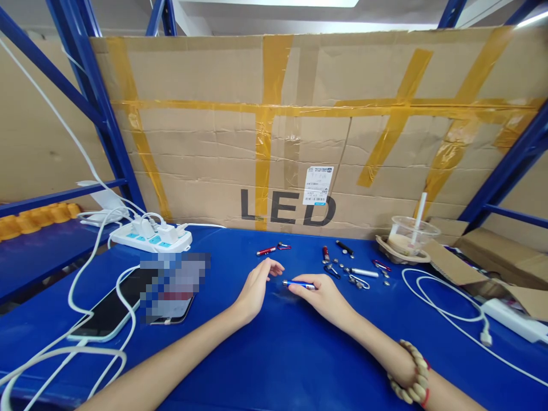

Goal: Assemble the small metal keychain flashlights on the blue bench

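My right hand (322, 295) pinches a small blue pen-shaped keychain light (297, 283) and holds it level just above the blue table (282, 354). My left hand (257, 285) hovers a few centimetres to its left, fingers loosely apart and curled, holding nothing. Beyond the hands lie a red keychain light (266, 251), a white one (365, 273), a black one (344, 247) and several small metal parts and clips (342, 267).
A white power strip (149, 237) with chargers sits at the back left, its cables trailing to two phones (109, 311). At the back right stand a plastic cup with a straw (410, 235), cardboard boxes (483, 257) and a white cable (445, 297). A taped cardboard sheet (299, 131) walls the back.
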The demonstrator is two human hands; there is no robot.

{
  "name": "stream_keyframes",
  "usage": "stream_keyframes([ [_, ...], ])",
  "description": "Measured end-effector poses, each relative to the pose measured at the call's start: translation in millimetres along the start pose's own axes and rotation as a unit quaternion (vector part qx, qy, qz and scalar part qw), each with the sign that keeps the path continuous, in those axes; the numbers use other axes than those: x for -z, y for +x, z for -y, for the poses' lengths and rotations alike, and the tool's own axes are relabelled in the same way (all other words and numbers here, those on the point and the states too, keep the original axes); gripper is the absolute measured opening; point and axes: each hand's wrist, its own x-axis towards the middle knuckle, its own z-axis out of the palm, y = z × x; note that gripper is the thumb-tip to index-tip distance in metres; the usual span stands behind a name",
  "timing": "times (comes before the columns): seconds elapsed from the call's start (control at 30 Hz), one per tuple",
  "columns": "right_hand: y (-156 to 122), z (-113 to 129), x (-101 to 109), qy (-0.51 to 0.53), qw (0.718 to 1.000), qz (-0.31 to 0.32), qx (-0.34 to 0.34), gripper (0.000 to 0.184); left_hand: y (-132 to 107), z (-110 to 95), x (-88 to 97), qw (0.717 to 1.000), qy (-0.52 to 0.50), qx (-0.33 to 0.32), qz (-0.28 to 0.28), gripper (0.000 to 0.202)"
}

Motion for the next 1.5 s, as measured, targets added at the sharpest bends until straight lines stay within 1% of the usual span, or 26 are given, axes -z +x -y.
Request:
stream_keyframes([
  [0.23,-1.9,2.7,0.7,-0.013,1.000,-0.008,0.001,0.032,-0.1,-0.9,-0.5,1.000,0.011,-0.003,-0.003,0.045],
  [0.4,-0.3,-1.6,1.5,-0.028,0.999,-0.022,0.005,0.036,0.2,2.2,-0.2,1.000,0.006,-0.006,-0.001,0.045],
  [0.53,1.1,-3.0,1.6,-0.016,1.000,-0.018,-0.001,0.035,0.5,4.0,0.3,1.000,0.005,-0.009,0.002,0.045],
  [0.7,0.5,-1.8,-0.1,-0.013,1.000,-0.017,0.011,0.035,0.4,4.2,0.5,1.000,0.007,-0.011,0.004,0.044],
  [0.87,-1.0,2.3,0.5,-0.014,1.000,-0.007,-0.009,0.038,0.7,4.5,1.0,1.000,0.011,-0.017,0.005,0.044],
  [1.07,-0.7,0.6,1.2,-0.026,0.999,-0.003,0.018,0.038,-0.4,1.3,0.8,1.000,0.013,-0.017,0.001,0.042],
  [1.17,-0.2,0.2,1.0,-0.026,1.000,-0.012,0.011,0.037,-0.6,1.4,0.7,1.000,0.015,-0.017,0.003,0.042],
  [1.27,-0.3,1.3,1.2,-0.016,1.000,-0.005,-0.001,0.037,-0.2,2.3,0.8,1.000,0.015,-0.016,0.002,0.042],
  [1.37,-0.8,2.0,1.4,-0.018,1.000,0.001,0.009,0.035,0.0,2.6,1.0,1.000,0.013,-0.016,0.003,0.042],
  [1.5,-1.5,2.2,1.3,-0.034,0.999,-0.009,0.019,0.034,0.1,2.2,1.3,1.000,0.012,-0.017,0.006,0.042],
])
